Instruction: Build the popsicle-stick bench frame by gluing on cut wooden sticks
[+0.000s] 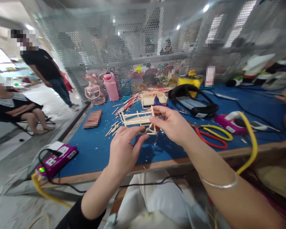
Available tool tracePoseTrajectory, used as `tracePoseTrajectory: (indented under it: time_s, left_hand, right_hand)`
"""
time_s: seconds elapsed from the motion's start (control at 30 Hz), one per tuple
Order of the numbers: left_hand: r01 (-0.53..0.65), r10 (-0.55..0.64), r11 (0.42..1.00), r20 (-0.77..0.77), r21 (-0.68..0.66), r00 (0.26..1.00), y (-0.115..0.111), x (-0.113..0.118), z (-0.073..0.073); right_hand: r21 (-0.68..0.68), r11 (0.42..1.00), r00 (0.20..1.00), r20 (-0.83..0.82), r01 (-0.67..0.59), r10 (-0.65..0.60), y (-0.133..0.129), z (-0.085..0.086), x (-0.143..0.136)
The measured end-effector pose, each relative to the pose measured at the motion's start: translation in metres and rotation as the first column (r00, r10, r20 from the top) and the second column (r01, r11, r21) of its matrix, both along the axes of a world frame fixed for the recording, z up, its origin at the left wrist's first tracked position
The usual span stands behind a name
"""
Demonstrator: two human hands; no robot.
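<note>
A small frame of pale wooden sticks (136,120) is held up over the blue table, tilted, with open spaces between its bars. My right hand (169,122) grips its right end, thumb and fingers pinched on the upright stick there. My left hand (124,144) is closed in a pinch at the lower right of the frame. A short thin wooden stick (148,128) shows at its fingertips; whether it is joined to the frame I cannot tell. Behind the frame lies a second piece built of sticks, like a shallow box (149,101), with a blue-nosed tool (156,100) beside it.
Loose sticks (113,129) and red-and-white packets (131,102) are strewn about. Scissors (215,136) with red and yellow handles lie right, near a black headset (193,101) and a purple power strip (231,122). A phone (92,119) and pink bottle (111,86) stand left. Two people are beyond.
</note>
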State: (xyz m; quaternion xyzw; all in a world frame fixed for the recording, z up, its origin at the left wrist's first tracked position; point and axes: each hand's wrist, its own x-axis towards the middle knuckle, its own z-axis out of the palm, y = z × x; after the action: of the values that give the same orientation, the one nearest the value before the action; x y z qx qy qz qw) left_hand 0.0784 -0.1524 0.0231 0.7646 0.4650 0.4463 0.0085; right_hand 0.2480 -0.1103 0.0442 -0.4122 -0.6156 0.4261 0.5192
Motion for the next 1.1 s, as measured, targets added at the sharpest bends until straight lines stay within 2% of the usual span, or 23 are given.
tracePoseTrajectory:
  time_s: [0.23, 0.7, 0.83, 1.1]
  left_hand:
    - [0.029, -0.027, 0.993, 0.021, -0.117, 0.999, 0.008, 0.006, 0.006]
    - [0.076, -0.062, 0.987, 0.099, -0.141, 0.993, 0.01, 0.006, 0.007]
    - [0.15, -0.106, 0.965, 0.204, -0.216, 0.973, 0.013, 0.005, 0.007]
    - [0.264, -0.169, 0.907, 0.292, -0.327, 0.941, 0.017, 0.006, 0.013]
  right_hand:
    - [-0.009, 1.0, 1.0, -0.015, -0.004, 0.003, 0.0, 0.001, 0.002]
    - [-0.018, 1.0, 0.998, -0.058, -0.007, 0.006, -0.001, 0.001, 0.003]
    - [-0.023, 1.0, 0.998, -0.059, 0.005, -0.006, -0.002, 0.0, 0.004]
    - [-0.019, 1.0, 0.998, -0.058, 0.0, -0.001, -0.002, -0.001, 0.003]
